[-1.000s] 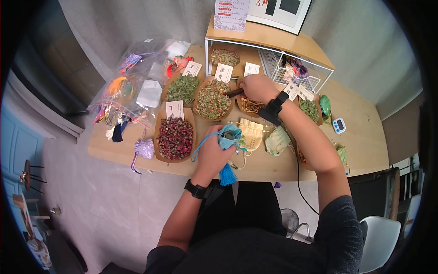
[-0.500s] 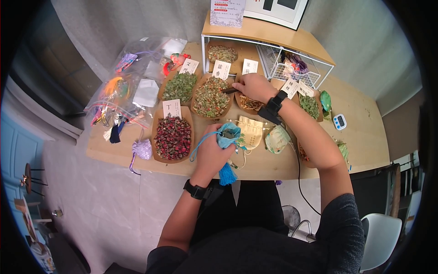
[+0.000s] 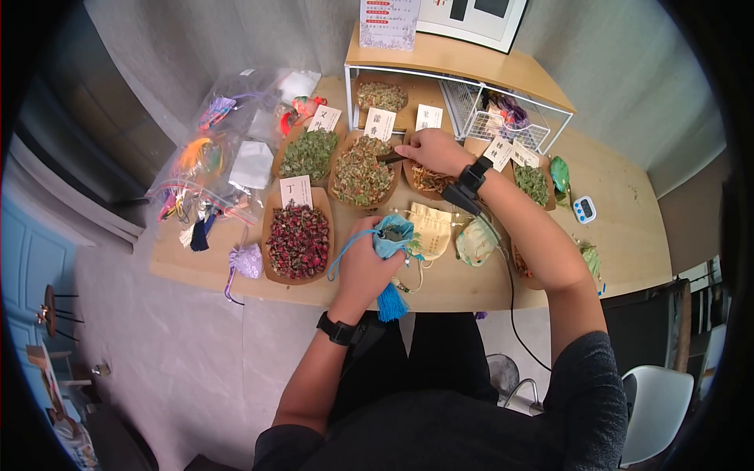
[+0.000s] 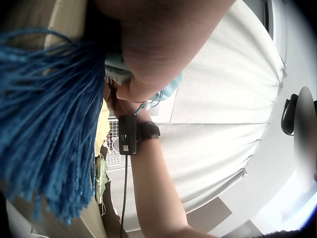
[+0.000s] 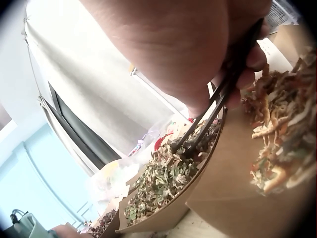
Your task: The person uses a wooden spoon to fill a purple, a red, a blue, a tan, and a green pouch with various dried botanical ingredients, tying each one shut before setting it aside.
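My left hand [image 3: 367, 265] grips an open blue drawstring pouch [image 3: 395, 244], its mouth facing up with dark contents inside; a blue tassel [image 3: 392, 303] hangs below, large in the left wrist view [image 4: 47, 124]. My right hand [image 3: 436, 151] holds dark tweezers [image 5: 218, 101], whose tips touch the pale green dried herbs [image 5: 161, 181] in a brown paper tray [image 3: 338, 194]. In the right wrist view the two prongs stand slightly apart, and whether they pinch any herb I cannot tell. Beside that tray lies another with orange-brown dried strips [image 5: 277, 173].
A tray of dark red buds [image 3: 298, 242] stands at the left, near a purple pouch [image 3: 246, 261]. Cream [image 3: 430, 229] and pale green [image 3: 476, 241] pouches lie right of the blue one. Behind stands a wooden shelf [image 3: 463, 63]; a white timer [image 3: 583, 209] sits right.
The tweezers' tips have shifted slightly among the herbs, with my right hand moving a little. My left hand stays nearly still with the pouch. The head view has shifted slightly.
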`<state>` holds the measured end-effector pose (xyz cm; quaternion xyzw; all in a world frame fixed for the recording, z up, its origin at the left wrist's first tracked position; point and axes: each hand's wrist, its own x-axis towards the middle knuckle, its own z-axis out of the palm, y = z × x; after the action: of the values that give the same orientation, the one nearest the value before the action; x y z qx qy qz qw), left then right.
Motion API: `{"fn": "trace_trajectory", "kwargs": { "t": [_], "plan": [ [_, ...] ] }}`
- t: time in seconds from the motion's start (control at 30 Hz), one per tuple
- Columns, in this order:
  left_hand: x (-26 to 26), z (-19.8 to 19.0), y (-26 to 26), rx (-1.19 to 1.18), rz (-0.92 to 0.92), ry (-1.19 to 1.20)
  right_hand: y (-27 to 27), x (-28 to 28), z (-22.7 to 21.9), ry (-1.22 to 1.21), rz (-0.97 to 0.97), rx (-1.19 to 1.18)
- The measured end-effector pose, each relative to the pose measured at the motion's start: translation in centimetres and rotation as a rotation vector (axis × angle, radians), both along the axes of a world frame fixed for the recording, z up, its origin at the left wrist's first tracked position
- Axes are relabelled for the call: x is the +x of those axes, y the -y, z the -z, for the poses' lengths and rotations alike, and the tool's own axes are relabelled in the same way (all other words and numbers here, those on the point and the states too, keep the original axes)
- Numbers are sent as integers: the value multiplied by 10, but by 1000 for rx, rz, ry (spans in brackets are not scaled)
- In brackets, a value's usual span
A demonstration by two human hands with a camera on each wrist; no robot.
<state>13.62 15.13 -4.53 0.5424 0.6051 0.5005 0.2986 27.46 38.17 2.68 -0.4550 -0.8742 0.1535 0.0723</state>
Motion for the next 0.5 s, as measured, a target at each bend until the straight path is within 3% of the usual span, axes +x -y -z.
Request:
{"fn": "trace_trajectory", "kwargs": {
  "t": [0.1,0.2,0.5],
  "plan": [
    [2,5,-3,75,-30,-8,-10,5,14,-79,-58,71],
    [-1,9,-5,131,-74,16,-10,5,13,-143,-44,-3],
    [-1,-9,-7,115,-140,162,-7,4,-10,-174,-41,-64]
  ]
}}
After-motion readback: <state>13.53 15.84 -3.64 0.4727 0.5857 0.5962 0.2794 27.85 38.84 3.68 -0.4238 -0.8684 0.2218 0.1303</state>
